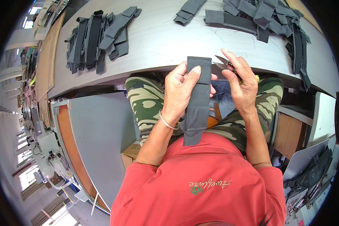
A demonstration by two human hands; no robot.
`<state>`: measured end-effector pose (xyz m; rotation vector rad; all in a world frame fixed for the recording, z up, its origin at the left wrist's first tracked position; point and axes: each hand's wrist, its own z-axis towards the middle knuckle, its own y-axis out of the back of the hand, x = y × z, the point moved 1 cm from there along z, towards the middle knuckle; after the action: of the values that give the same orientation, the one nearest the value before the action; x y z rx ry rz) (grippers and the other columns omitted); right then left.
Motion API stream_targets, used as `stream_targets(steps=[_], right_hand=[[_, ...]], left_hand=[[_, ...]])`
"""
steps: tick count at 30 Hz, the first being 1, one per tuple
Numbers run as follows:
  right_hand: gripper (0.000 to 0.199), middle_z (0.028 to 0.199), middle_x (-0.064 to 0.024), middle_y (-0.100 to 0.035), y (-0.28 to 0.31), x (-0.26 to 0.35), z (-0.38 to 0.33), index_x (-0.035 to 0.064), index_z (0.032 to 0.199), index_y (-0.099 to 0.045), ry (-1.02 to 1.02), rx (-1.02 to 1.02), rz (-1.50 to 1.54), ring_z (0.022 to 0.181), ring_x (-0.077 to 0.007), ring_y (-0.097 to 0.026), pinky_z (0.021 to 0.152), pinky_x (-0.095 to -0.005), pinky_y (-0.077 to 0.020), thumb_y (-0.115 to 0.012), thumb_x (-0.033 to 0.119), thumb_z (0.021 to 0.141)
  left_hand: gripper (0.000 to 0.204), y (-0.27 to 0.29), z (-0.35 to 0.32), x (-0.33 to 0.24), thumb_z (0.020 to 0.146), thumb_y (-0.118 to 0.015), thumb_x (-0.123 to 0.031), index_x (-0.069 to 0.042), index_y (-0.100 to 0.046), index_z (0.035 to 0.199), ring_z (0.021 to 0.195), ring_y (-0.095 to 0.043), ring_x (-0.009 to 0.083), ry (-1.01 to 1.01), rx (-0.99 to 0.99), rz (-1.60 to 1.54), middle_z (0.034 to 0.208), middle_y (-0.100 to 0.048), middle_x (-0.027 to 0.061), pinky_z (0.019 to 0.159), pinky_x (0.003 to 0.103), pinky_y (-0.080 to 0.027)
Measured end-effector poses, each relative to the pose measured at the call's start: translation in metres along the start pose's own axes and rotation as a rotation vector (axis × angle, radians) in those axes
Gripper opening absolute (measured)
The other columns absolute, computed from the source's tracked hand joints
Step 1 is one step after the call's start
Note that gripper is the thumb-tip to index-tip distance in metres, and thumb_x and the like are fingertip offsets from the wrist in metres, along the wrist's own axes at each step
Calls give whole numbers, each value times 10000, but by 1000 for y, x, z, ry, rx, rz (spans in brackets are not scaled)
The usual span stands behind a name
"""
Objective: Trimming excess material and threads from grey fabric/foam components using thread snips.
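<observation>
My left hand (180, 90) is closed on a dark grey fabric strip (198, 101), its thumb pressed on the upper part and fingers behind it. The strip hangs lengthwise over my lap, with stitching along its top end and a seam near the lower end. In my right hand (243, 84) is a pair of thread snips (224, 63). Their two pointed blades are apart and face the strip's upper right edge, without touching it. Fingers hide most of the snips' handle, of which a yellow-green bit shows.
Ahead is a pale table (158, 41) with loose threads on it. A pile of grey strips (98, 37) lies at its left, a bigger pile (263, 19) at its right, and a folded piece (188, 11) between. A cardboard box (131, 152) stands beside my left leg.
</observation>
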<state>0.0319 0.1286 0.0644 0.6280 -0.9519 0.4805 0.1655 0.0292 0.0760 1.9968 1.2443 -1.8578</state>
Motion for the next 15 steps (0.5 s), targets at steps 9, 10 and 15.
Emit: stream_targets(steps=[9,10,15], right_hand=[[274,748,11,-598,3,5,7,177,1029,-706,286,44,-420,654,-167,-521,612,-303,-333,-666,108,767],[274,748,11,-598,2,5,7,177,1029,-706,286,42,-420,654,-167,-521,612,-303,-333,-666,108,767],[262,746,29,-594,3,6,8,179,1016,-710,323,82,-520,645,-164,-518,600,-304,-313,-648,82,780]], left_hand=[[277,0,1,2,975,-495,-184,53,-515,1119,658,-668,204,2,23,-18,916,-668,204,587,283,-576],[277,0,1,2,976,-489,-189,49,-520,1116,659,-664,207,1,25,-6,917,-667,205,589,286,-575],[269,-1,0,4,974,-494,-177,49,-519,1117,662,-665,206,11,36,61,918,-666,206,592,284,-576]])
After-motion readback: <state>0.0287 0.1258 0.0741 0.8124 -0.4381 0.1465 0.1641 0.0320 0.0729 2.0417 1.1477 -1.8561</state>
